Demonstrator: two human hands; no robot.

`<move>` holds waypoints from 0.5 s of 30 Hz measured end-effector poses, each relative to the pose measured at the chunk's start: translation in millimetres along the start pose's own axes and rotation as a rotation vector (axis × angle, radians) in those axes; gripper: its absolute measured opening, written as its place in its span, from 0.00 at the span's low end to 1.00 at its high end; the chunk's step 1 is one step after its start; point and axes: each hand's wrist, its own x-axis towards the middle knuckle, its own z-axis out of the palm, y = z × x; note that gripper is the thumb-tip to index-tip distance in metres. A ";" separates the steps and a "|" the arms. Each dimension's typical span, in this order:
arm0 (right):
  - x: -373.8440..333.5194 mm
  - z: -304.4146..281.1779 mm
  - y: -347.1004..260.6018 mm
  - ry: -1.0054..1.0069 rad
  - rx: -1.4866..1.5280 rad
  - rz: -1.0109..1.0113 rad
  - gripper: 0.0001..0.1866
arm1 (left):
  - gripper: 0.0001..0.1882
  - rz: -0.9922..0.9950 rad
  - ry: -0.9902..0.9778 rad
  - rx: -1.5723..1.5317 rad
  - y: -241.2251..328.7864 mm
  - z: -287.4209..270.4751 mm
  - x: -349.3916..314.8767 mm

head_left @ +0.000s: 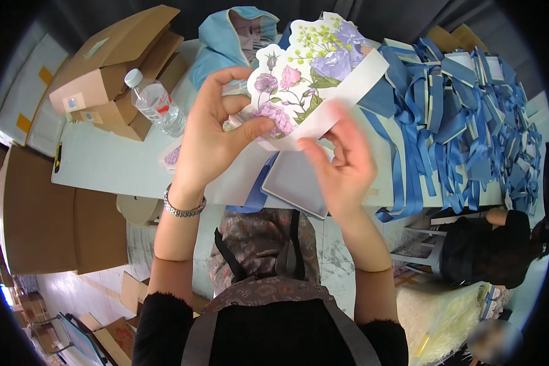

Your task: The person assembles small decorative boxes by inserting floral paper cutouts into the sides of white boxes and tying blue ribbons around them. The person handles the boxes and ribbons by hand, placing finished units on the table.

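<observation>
A floral-printed paper card [320, 76] with a scalloped edge and a plain white flap is held up over the table. My left hand [222, 122] grips its left side, thumb across the printed front. At the lower edge, the thumb and forefinger of my right hand [341, 161] are on the white flap; the forefinger is smeared by motion, and the other fingers are curled. Below the card lies a shallow pale blue-grey tray-like box piece [296, 180] with a blue ribbon [259, 186] beside it. Another floral-printed piece [172, 157] is partly hidden behind my left wrist.
A heap of blue boxes with ribbons [433, 116] covers the table's right side. Cardboard boxes [113, 79], a clear water bottle [158, 104] and a light blue cloth bag [219, 46] stand at the back left. Another person [482, 250] sits at the right.
</observation>
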 end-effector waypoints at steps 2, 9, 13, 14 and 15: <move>-0.5 -3.2 0.1 -0.076 -0.260 -0.210 0.29 | 0.31 0.058 0.021 0.017 4.8 4.4 -4.5; 3.9 -3.9 -3.7 -0.039 -0.434 -0.379 0.27 | 0.19 0.474 -0.016 0.627 10.3 0.1 -2.3; 24.1 -11.1 -4.7 -0.056 -0.499 -0.317 0.17 | 0.18 0.453 -0.067 0.823 28.1 0.4 19.7; 34.3 -14.2 -4.4 -0.029 -0.453 -0.253 0.14 | 0.17 0.444 -0.074 0.863 39.4 6.7 30.0; 44.1 -18.5 -3.6 0.001 -0.415 -0.193 0.11 | 0.16 0.441 -0.082 0.897 48.3 13.1 40.4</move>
